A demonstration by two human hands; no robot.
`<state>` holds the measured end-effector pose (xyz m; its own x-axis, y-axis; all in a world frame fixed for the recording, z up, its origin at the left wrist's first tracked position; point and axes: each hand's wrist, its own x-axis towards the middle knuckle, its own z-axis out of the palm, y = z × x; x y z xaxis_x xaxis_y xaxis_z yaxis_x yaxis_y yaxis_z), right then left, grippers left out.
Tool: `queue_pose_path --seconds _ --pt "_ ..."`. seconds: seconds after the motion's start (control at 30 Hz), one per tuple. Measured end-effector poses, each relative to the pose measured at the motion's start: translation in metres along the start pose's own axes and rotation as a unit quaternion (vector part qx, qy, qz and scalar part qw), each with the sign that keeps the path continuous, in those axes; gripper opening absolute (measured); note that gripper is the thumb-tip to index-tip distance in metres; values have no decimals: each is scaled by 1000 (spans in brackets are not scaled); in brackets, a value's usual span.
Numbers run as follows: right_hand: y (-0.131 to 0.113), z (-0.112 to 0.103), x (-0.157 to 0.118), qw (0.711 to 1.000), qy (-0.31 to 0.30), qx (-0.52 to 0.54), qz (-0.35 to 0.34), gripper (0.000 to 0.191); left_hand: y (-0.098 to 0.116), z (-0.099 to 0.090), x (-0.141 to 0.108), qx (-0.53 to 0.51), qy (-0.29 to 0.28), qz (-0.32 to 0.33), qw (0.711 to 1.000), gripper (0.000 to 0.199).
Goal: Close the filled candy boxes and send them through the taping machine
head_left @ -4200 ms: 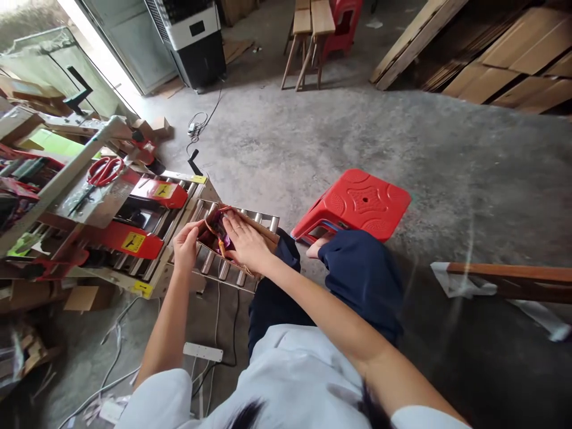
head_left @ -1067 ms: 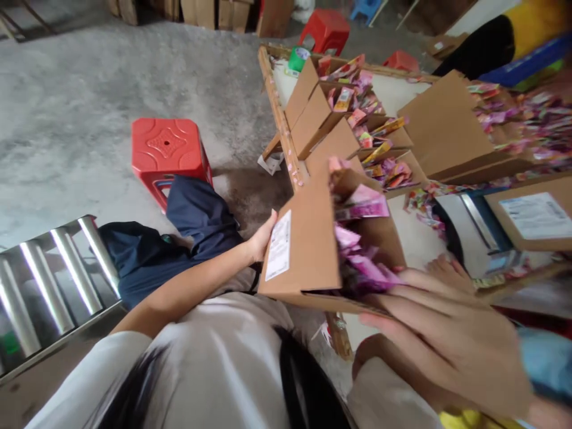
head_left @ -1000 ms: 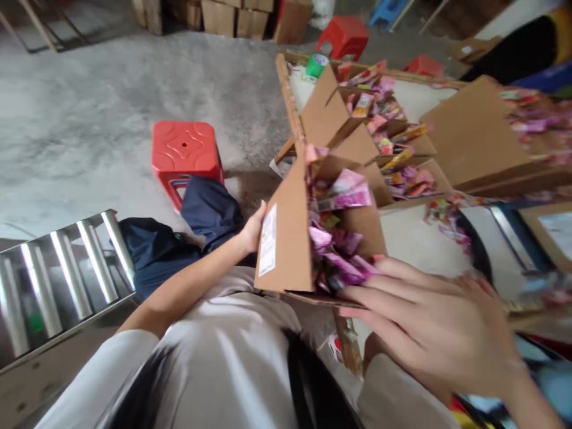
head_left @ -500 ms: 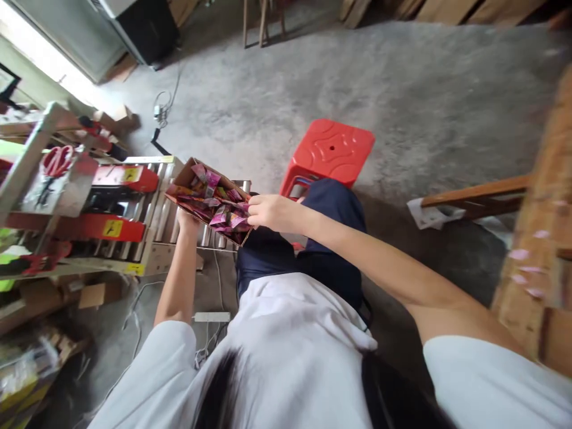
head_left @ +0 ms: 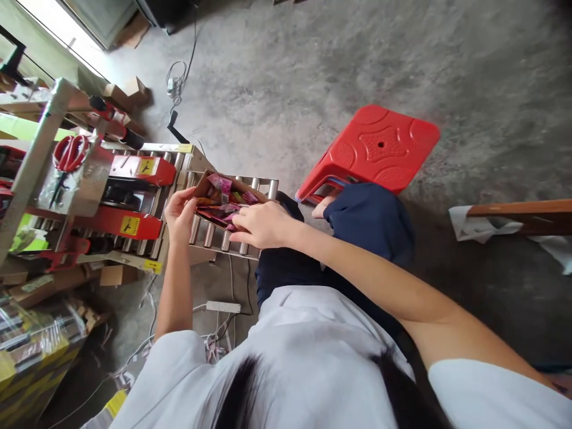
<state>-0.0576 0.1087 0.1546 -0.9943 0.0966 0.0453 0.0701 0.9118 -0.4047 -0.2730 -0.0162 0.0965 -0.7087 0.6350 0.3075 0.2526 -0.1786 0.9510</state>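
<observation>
A small cardboard box (head_left: pixel 206 180) with its top open is at the end of the roller conveyor, filled with pink and purple foil packets (head_left: pixel 222 186), a few showing orange. My left hand (head_left: pixel 179 213) grips the box's left end, thumb at the rim and fingers curled around the corner. Across the box's right part lies my right hand (head_left: pixel 264 225), its fingers stretched over the packets and the thumb apart by the near wall. That hand covers the box's near right corner and some of the packets.
The roller conveyor (head_left: pixel 208 236) runs left to a machine with red side guides (head_left: pixel 140 225). Red-handled scissors (head_left: pixel 70 156) hang on it. A red plastic stool (head_left: pixel 379 146) stands beyond my knees. A power strip (head_left: pixel 223 307) and cables lie on the floor.
My left hand has shifted from beneath the box to its left end. The right hand has moved from the right edge onto the packets. The box sits lower, and the view has shifted.
</observation>
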Motion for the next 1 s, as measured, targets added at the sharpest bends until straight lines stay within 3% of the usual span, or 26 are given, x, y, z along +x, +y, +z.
queue_pose_path --seconds 0.07,0.13,0.2,0.27,0.33,0.43,0.53,0.63,0.73,0.8,0.83,0.93,1.0 --pt "-2 11 27 997 -63 -3 54 41 8 -5 1 58 -62 10 996 24" --pt "-1 26 48 989 -109 -1 96 40 18 -10 6 140 -165 24 976 20" --pt "2 39 58 985 -120 13 124 37 26 -10 14 229 -260 41 937 27" --pt "5 47 60 984 -109 40 132 33 28 -3 23 293 -301 46 907 34" --pt "10 49 58 984 -97 74 130 30 23 11 32 352 -276 34 894 38" --pt "21 47 56 985 -57 115 117 31 7 33 39 436 -179 30 881 43" --pt "27 43 53 965 62 241 84 33 -5 43 38 469 -119 71 872 39" --pt "20 31 40 906 185 382 16 30 -9 41 30 493 -70 111 860 24" --pt "14 15 20 896 290 337 2 23 -6 36 21 510 -45 174 841 21" --pt "18 8 10 896 352 264 52 26 -4 34 18 496 -98 224 833 28" --pt "22 8 7 900 353 242 85 30 -2 34 19 481 -142 244 830 32" --pt "36 16 5 917 255 264 155 38 2 36 27 433 -284 289 806 39" --pt "42 22 7 917 214 296 160 36 4 41 36 419 -366 301 774 39"
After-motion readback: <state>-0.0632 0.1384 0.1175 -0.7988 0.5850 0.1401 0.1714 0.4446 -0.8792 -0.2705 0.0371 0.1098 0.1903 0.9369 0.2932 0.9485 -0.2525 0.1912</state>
